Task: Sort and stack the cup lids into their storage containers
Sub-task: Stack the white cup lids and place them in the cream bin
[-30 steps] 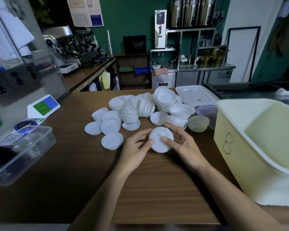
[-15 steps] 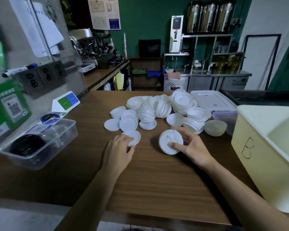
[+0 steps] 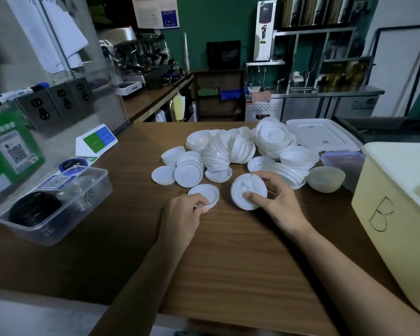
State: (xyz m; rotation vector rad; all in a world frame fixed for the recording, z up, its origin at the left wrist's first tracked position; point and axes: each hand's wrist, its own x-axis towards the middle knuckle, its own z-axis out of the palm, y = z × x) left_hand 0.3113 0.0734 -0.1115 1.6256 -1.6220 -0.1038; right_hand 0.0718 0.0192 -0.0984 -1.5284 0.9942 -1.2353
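Note:
A heap of white cup lids [image 3: 230, 151] covers the middle of the wooden counter [image 3: 228, 251]. My right hand [image 3: 277, 202] holds a tilted stack of white lids [image 3: 246, 187], thumb on its face and fingers curled behind its far rim. My left hand [image 3: 182, 217] pinches the near edge of a single flat white lid [image 3: 205, 194] lying on the counter. A big cream bin marked B [image 3: 383, 214] stands at the right. At the left sits a clear tub [image 3: 58, 207] with black lids [image 3: 33, 212] and clear lids inside.
A white container cover [image 3: 323, 137], a small clear box [image 3: 342, 161] and a pale bowl [image 3: 325, 178] lie behind the heap on the right. A sign card [image 3: 96, 141] and a wall with sockets [image 3: 56, 103] border the left. The counter's front edge is near me.
My left hand left the stack it shared with the right, moved left and took the edge of a single lid. The right hand kept the stack. My view shifted left.

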